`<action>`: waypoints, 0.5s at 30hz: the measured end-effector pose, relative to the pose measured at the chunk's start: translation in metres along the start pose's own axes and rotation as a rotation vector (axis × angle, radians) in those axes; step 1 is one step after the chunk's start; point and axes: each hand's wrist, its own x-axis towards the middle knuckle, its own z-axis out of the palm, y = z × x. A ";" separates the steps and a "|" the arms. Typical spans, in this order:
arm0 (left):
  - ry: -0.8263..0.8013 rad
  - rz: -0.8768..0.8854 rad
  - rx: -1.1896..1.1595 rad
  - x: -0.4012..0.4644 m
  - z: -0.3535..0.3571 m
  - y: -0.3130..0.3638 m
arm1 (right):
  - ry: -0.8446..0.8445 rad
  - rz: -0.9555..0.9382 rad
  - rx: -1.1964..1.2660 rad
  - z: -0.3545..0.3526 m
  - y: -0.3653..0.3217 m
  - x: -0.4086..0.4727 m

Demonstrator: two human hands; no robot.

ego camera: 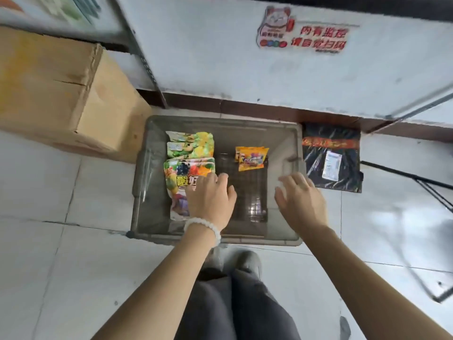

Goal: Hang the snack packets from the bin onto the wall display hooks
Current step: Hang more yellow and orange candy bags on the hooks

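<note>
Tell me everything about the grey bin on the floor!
The grey bin is a rectangular, see-through plastic tub with sloping walls and a ridged bottom. It sits open on the pale floor tiles by the wall. Colourful fruit packets lie at its left, small yellow packets further back. The left hand reaches onto the fruit packets.

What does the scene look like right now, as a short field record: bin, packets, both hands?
bin: grey bin on tiled floor, by the wall
packets: fruit-print packets stacked at bin's left; yellow packets near its middle
left hand: left hand over the fruit-print stack, grip unclear
right hand: right hand open above bin's right side, holding nothing
beside bin: cardboard box; black packet
</note>
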 end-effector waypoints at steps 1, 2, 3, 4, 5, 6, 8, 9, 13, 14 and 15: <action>-0.003 -0.002 -0.003 0.012 0.022 -0.004 | -0.005 0.009 0.005 0.021 0.005 0.011; -0.004 -0.001 -0.004 0.026 0.046 -0.008 | -0.012 0.017 0.010 0.044 0.011 0.024; -0.001 0.006 0.000 0.040 0.070 -0.012 | -0.016 0.028 0.017 0.067 0.017 0.038; 0.005 0.015 0.002 0.053 0.090 -0.016 | -0.016 0.040 0.024 0.086 0.022 0.051; 0.005 0.024 0.006 0.068 0.114 -0.020 | -0.016 0.053 0.032 0.109 0.027 0.065; 0.008 0.031 0.011 0.083 0.135 -0.022 | -0.008 0.068 0.043 0.130 0.032 0.078; 0.016 0.043 0.026 0.113 0.177 -0.026 | -0.010 0.101 0.065 0.172 0.043 0.106; 0.021 0.042 0.028 0.126 0.192 -0.028 | -0.021 0.123 0.080 0.188 0.047 0.119; 0.069 0.088 0.040 0.180 0.249 -0.028 | -0.027 0.162 0.108 0.244 0.067 0.173; 0.080 0.099 0.038 0.190 0.256 -0.028 | -0.035 0.170 0.110 0.252 0.069 0.184; 0.088 0.110 0.038 0.201 0.265 -0.028 | -0.042 0.181 0.113 0.260 0.071 0.193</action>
